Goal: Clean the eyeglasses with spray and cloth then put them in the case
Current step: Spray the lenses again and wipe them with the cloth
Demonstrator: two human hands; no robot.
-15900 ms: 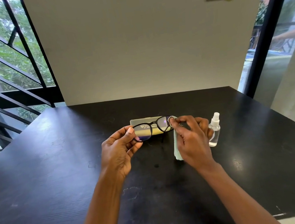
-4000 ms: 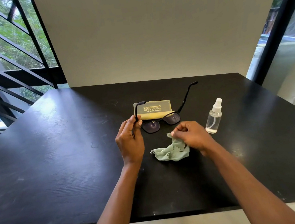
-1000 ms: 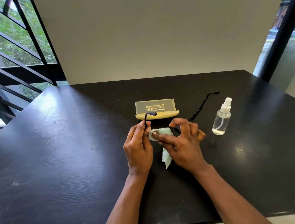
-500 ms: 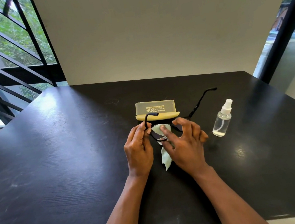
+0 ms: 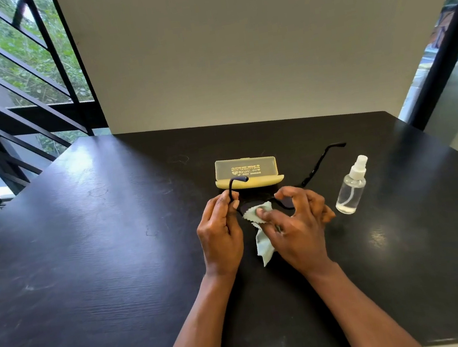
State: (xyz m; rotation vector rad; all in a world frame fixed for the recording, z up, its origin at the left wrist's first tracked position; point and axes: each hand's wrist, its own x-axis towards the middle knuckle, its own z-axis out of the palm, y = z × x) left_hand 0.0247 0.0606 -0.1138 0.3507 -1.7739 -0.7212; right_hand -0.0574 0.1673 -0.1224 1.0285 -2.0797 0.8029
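Note:
The black-framed eyeglasses are held over the middle of the black table, temples unfolded and pointing away. My left hand pinches the frame by its left temple hinge. My right hand presses the pale green cloth against the left lens with the thumb, the other fingers curled over the frame's bridge. The cloth's tail hangs down between my hands. The yellow translucent case lies shut just beyond the glasses. The clear spray bottle stands upright to the right of my right hand.
A white wall rises at the table's far edge. Black railings and windows are to the left, a dark door frame to the right. The table's near edge runs just below my forearms.
Over the last second my right thumb has slid the cloth across the left lens and my fingers have spread over the frame. The glasses stay in both hands; case and bottle have not moved.

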